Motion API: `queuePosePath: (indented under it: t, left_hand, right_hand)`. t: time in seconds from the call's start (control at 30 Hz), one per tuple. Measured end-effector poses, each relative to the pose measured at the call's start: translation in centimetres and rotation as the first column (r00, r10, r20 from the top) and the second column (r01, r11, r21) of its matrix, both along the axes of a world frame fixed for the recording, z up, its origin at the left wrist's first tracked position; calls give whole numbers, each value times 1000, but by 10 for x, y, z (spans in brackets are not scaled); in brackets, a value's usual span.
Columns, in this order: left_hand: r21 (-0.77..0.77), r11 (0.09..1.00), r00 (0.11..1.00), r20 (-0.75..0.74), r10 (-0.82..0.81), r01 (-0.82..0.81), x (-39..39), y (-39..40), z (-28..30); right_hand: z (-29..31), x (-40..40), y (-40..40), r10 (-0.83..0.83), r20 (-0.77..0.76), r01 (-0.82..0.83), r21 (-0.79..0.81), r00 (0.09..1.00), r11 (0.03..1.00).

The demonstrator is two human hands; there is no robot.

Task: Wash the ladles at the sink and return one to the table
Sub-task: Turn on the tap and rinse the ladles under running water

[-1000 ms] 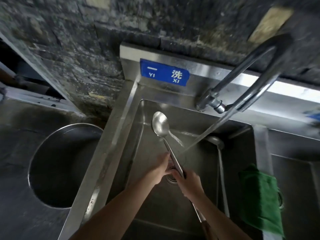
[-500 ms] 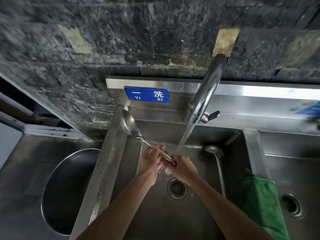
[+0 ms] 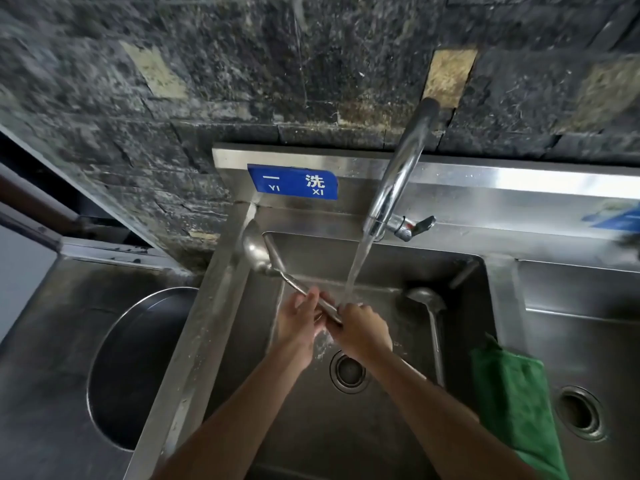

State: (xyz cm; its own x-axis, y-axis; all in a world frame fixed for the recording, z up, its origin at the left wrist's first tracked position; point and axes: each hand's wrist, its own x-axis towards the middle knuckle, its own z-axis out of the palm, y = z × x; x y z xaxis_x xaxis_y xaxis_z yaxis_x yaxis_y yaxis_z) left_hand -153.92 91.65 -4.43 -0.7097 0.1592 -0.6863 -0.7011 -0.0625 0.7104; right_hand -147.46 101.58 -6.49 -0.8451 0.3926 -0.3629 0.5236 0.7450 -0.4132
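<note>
Holding a steel ladle [image 3: 273,268] over the sink [image 3: 398,420] in the middle of the frame, we use both hands on its handle. Our right hand [image 3: 362,332] has its fingers curled around the lower part of the handle, just under the stream of water [image 3: 358,268] that falls from the faucet [image 3: 398,174]. Our left hand [image 3: 299,323] is just beside it, toward the left, with the fingers bent around the handle a little higher; the fingertips touch the metal. The ladle points up and to the left of the frame, and its bowl lies against the upper left corner of the sink rim. We cannot tell if the bowl rests on the rim or only hangs over it.

A second ladle [image 3: 429,313] lies inside the sink, at the right of our hands, with its bowl near the back wall and its handle running down toward the lower part of the frame. The drain [image 3: 348,372] is below our hands. A green cloth [image 3: 512,403] hangs over the divider at the right of the sink. A blue sign [image 3: 292,181] is fixed on the backsplash, upper middle. At the left of the frame a round steel basin [image 3: 138,368] sits in the dark surface.
</note>
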Motion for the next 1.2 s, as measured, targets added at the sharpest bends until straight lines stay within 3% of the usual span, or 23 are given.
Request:
queuePosePath:
  t: [0.2,0.33,0.47,0.63,0.83,0.9,1.0,1.1,1.2]
  left_hand:
    - [-25,995,987,-126,97,-101,-41,-25,14]
    - [-34,994,981,-167,95,-102,-40,-26,22]
    - [-182,983,972,-225,-67,25,-4,-8,11]
    - [-483,849,899,-243,-365,214,38,8,-10]
    - [-372,830,882,-60,-467,415,87,30,-42]
    - [-342,855,904,-35,-426,390,85,38,-43]
    - [-202,959,980,33,-194,197,56,49,-34]
    - [-231,962,988,-4,-153,148,49,54,-34]
    - [-336,897,946,-44,-320,288,65,55,-39]
  right_hand:
    - [-14,73,39,-57,181,45,71,982,996]
    - [-6,56,28,-79,108,76,29,991,997]
    - [28,2,-13,-56,-26,53,-99,998,994]
    - [28,32,-22,-154,49,159,-120,987,980]
    - [13,84,-21,-226,91,238,-149,970,960]
    - [11,91,-19,-220,60,228,-188,974,955]
    - [13,101,-18,-211,24,211,-213,977,954]
    - [11,105,-18,-232,26,233,-165,972,958]
    - [9,97,-21,-258,-17,248,-220,966,944]
